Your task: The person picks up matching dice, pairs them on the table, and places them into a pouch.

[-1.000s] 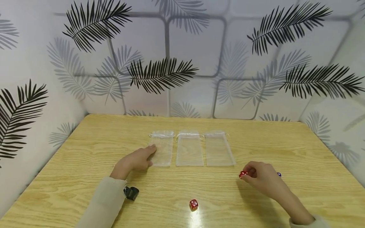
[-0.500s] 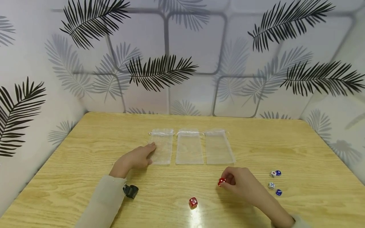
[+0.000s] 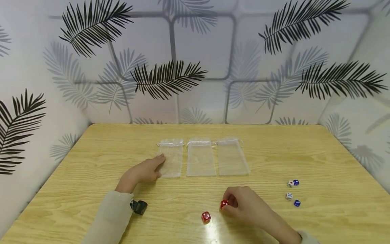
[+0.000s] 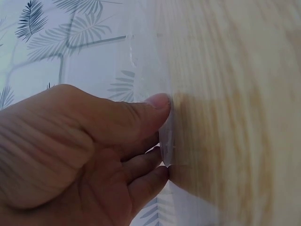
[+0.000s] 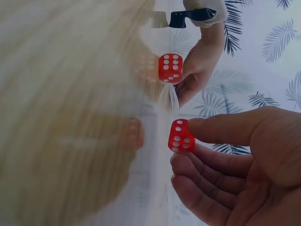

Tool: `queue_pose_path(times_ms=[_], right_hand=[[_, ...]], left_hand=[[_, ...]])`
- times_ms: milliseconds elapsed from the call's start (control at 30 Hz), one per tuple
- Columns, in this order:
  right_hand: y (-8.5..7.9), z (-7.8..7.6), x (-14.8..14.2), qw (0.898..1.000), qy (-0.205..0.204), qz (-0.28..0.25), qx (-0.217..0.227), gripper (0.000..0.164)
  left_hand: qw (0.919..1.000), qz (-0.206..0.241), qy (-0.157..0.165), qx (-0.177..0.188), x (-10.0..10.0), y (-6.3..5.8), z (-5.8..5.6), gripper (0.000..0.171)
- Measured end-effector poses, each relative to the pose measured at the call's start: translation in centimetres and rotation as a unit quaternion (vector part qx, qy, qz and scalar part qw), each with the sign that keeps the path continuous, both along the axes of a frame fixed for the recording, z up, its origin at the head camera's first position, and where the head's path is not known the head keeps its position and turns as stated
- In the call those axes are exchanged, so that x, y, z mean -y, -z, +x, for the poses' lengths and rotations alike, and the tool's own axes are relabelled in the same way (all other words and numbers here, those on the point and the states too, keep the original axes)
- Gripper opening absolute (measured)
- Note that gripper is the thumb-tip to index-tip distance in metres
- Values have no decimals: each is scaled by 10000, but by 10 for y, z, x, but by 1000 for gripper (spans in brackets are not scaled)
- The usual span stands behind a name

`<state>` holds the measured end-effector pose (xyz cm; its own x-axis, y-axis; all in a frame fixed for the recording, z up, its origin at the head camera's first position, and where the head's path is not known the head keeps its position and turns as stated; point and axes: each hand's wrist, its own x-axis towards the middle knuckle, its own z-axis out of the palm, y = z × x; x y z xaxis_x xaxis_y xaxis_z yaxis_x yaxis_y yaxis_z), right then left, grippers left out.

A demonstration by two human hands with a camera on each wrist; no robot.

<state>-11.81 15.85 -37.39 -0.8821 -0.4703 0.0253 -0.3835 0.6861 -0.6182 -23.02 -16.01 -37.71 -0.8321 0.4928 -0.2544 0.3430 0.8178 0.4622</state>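
My right hand [image 3: 243,205] pinches a red die [image 3: 223,204] with white pips between thumb and fingertips, low over the table. In the right wrist view, the pinched die [image 5: 181,135] shows several pips. A second red die [image 3: 206,217] sits on the wood just left of that hand. My left hand [image 3: 143,171] rests on the left edge of a sheer white drawstring bag [image 3: 172,161]. In the left wrist view, its thumb and fingertips lie against the thin fabric [image 4: 168,136]. Two more such bags, a middle bag [image 3: 201,159] and a right bag [image 3: 233,158], lie flat alongside.
To the right lie two white dice, one white die [image 3: 289,196] nearer, and two blue dice, one blue die [image 3: 297,203] nearest. A black wrist-worn device [image 3: 139,207] sits at my left cuff. The wooden table [image 3: 91,162] meets a leaf-patterned wall behind.
My right hand has carried the red die leftward and nearer to me, close to the other red die. The white and blue dice have come into sight behind it. The left hand stays put.
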Motion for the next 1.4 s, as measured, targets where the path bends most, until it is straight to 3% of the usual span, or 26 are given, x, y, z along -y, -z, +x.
queue_pose_path(times_ms=[367, 700, 867, 1000, 1400], right_hand=[[1, 3, 11, 9992, -388, -97, 78, 12], [8, 4, 10, 9975, -591, -235, 300, 11], [4, 4, 5, 9983, -463, -127, 326, 9], [-4, 1, -5, 9986, -231, -145, 446, 16], [-14, -17, -33, 9998, 183, -101, 17, 21]], left_hand=[[10000, 46, 26, 25, 1, -2, 0, 61], [9995, 265, -102, 126, 4, 5, 2, 63], [9995, 265, -73, 125, 3, 5, 4, 63], [9998, 161, -44, 79, 1, 3, 3, 61], [9998, -89, -23, -166, -2, -3, 2, 59]])
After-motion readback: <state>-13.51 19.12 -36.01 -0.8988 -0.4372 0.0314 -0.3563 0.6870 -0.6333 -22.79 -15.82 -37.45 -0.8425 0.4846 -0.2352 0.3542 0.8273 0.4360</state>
